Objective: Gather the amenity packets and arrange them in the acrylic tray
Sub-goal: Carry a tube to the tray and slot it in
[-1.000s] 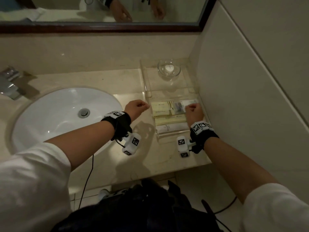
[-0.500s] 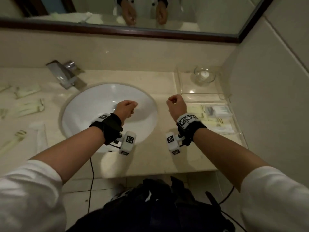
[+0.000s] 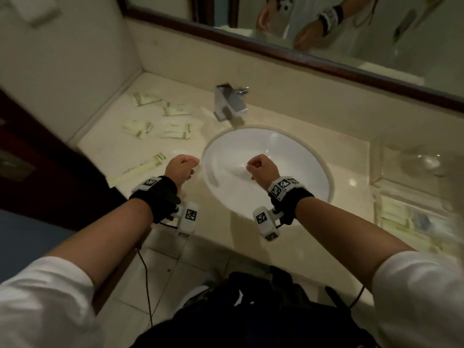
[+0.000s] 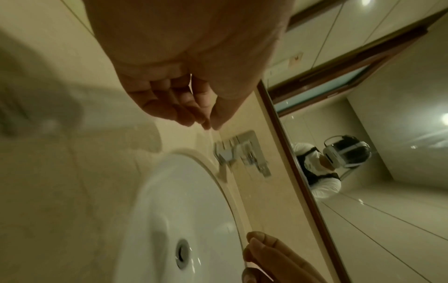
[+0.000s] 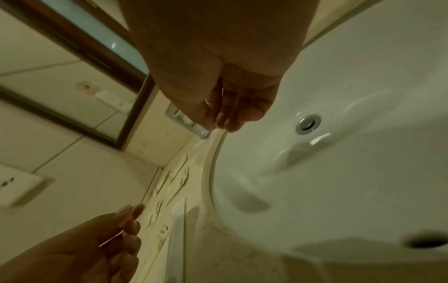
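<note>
Several pale green amenity packets [image 3: 174, 131] lie scattered on the counter left of the sink, among them a long one [image 3: 143, 167] close to my left hand. In the right wrist view the packets [image 5: 177, 178] show edge-on. The acrylic tray [image 3: 374, 192] sits at the far right and holds several packets [image 3: 401, 214], blurred. My left hand [image 3: 182, 165] hovers over the sink's left rim, fingers curled, holding nothing [image 4: 194, 107]. Over the basin my right hand [image 3: 262, 165] is curled the same way and holds nothing [image 5: 230, 113].
A white sink [image 3: 266, 209] fills the counter's middle, with a chrome faucet [image 3: 231, 101] behind it. A glass dish [image 3: 424, 162] stands in the tray's back part. A dark door frame [image 3: 37, 159] borders the left; a mirror [image 3: 326, 28] runs along the back wall.
Both hands have left the tray and moved left, past the counter to above the sink. The view has swung left, bringing the loose packets into sight.
</note>
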A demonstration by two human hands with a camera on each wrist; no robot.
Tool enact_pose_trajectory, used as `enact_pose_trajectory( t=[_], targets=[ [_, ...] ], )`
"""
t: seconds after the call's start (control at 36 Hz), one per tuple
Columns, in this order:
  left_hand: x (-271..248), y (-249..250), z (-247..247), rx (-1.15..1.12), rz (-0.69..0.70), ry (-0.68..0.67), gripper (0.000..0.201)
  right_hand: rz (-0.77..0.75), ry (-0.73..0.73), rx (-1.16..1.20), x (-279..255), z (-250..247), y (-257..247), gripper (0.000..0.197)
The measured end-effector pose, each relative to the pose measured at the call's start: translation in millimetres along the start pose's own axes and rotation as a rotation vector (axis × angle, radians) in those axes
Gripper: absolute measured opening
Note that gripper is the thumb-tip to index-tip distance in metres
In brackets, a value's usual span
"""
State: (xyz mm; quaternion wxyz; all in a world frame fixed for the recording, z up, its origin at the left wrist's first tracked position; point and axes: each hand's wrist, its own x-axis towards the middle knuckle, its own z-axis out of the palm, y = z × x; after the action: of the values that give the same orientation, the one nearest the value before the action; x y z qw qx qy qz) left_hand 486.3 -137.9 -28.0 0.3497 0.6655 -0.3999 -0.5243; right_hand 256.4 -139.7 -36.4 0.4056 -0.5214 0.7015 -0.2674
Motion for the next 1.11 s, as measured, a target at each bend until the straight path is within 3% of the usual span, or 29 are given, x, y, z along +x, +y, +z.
enact_pose_trajectory(
  t=[0.17,0.25,0.31,0.44,0.69,0.81,0.89,1.11],
  targets=[
    [-3.8,-34.1,-73.4,0.090,-0.037,0.068,0.022,-0.044,-0.198,-0.193,5.4,66.3,-22.0,0.011],
    [-3.8,-53.1,-96.8,0.171,-0.097,0.084,0.019,-0.077,-0.246,-0.303,6.4,90.7,-33.8,0.027],
    [-3.9,-65.9,-104.8,0.268,-0.134,0.093,0.018,-0.106,-0.298,-0.384,7.6,105.4,-40.4,0.034],
    [-9.1,-80.5,-101.1,0.561,-0.099,0.007,0.041,-0.186,-0.400,-0.578,11.3,131.7,-53.3,0.054],
    [-4.0,-59.1,-81.9,0.871,-0.019,-0.185,0.051,-0.678,-0.433,-1.123,15.5,154.2,-74.5,0.070],
    [-1.5,-58.4,-77.4,0.981,-0.015,-0.209,0.057,-0.750,-0.462,-1.219,20.0,158.4,-79.8,0.069],
    [-1.0,-58.4,-73.3,0.999,-0.010,-0.233,0.049,-0.817,-0.446,-1.257,22.7,160.0,-81.5,0.066],
    [-0.3,-65.9,-66.8,0.916,-0.035,-0.255,0.040,-0.870,-0.407,-1.278,27.0,162.0,-84.7,0.041]
  ],
)
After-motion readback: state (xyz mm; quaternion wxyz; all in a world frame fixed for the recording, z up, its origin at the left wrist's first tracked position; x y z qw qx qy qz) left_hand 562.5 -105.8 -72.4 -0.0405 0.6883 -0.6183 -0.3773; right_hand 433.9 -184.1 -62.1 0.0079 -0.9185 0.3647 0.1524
